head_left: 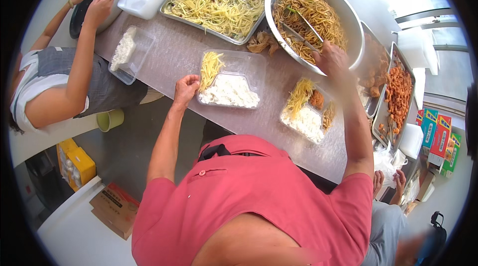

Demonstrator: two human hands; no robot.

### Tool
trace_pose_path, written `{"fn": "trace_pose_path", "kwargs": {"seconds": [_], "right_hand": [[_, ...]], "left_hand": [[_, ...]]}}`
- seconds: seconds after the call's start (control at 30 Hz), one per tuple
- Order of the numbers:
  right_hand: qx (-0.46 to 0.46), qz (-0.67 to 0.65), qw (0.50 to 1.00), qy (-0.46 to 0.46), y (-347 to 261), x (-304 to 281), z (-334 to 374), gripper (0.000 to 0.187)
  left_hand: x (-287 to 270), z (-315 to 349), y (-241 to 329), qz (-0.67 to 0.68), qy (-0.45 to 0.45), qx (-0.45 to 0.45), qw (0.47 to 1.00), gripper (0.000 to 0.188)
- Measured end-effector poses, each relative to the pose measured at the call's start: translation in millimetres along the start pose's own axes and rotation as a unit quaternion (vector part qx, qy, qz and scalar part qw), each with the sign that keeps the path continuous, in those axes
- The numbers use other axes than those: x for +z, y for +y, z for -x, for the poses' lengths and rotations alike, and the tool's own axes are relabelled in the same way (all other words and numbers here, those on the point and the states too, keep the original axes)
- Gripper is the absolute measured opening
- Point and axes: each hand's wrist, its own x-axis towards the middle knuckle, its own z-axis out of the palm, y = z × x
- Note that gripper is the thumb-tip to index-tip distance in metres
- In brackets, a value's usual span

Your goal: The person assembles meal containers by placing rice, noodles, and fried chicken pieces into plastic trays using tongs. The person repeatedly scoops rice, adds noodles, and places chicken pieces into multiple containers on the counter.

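My left hand [185, 90] pinches the left rim of a clear plastic food container [253, 63]. White rice [230, 92] fills its near compartment, and pale yellow shreds [211, 68] lie in the far left one; the far right part is bare. Over at the large metal bowl [359, 32], my right hand [329, 58] grips metal tongs [311, 26], whose ends reach into brown noodle-like strips [326, 7]. Nearer me on the right, another container [285, 118] holds rice, yellow shreds, a browned piece and some brownish food.
A tray [215, 30] of yellow shreds stands at the far side. Reddish-brown pieces [398, 92] fill a tray on the right. At left, a co-worker's hands [101, 7] hold clear plastic near a rice container [133, 62]. Another person's hands [388, 182] are at lower right, beside plastic bags.
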Motion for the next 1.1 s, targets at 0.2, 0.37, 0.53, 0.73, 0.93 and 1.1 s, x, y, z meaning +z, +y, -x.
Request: {"fn": "trace_pose_path", "kwargs": {"seconds": [0.2,0.37,0.53,0.73,0.93,1.1], "right_hand": [[-0.015,0.021,0.999,-0.038,-13,45,-69,0.022],[-0.081,0.002,0.995,-0.053,1,46,-68,0.016],[-0.094,-0.007,0.989,-0.116,21,35,-36,0.018],[-0.126,-0.008,0.985,-0.119,48,-2,6,0.022],[-0.104,0.019,0.989,-0.104,45,-11,6,0.028],[-0.124,0.093,0.987,-0.048,40,16,5,0.022]], "left_hand": [[10,22,-11,0.063,0.003,-0.024,0.998,0.015],[10,21,-6,0.069,0.0,-0.03,0.997,0.014],[11,19,-8,0.061,0.0,-0.024,0.998,0.014],[8,18,-13,0.07,0.002,-0.021,0.997,0.014],[10,20,-9,0.058,0.007,-0.026,0.998,0.013],[18,28,-8,0.048,0.036,-0.019,0.998,0.011]]}}
